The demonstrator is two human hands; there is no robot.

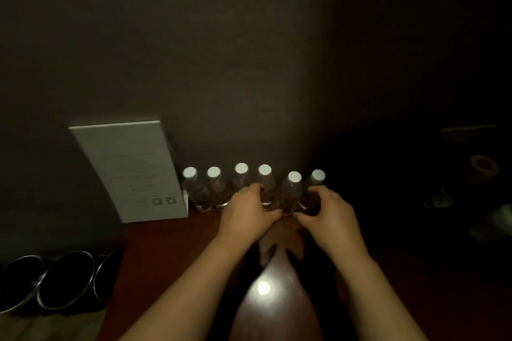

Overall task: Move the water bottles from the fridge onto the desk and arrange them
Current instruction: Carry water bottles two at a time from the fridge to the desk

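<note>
Several clear water bottles with white caps stand upright in a row on the dark red wooden desk (171, 246), against the wall. The leftmost bottle (195, 189) stands beside a card. My left hand (248, 213) grips the lower part of the fourth bottle (266, 183) and hides the lower part of the third bottle (241, 174). My right hand (327, 212) grips the rightmost bottle (315, 183), its thumb reaching toward the fifth bottle (291, 188). Both hands cover the bottles' bases.
A white printed card (133, 171) leans against the wall at the left of the row. Shiny dark round vessels (66, 278) sit at the desk's lower left. Dim objects (483, 171) lie in shadow at the right. A lamp glare (263, 288) reflects on the desk.
</note>
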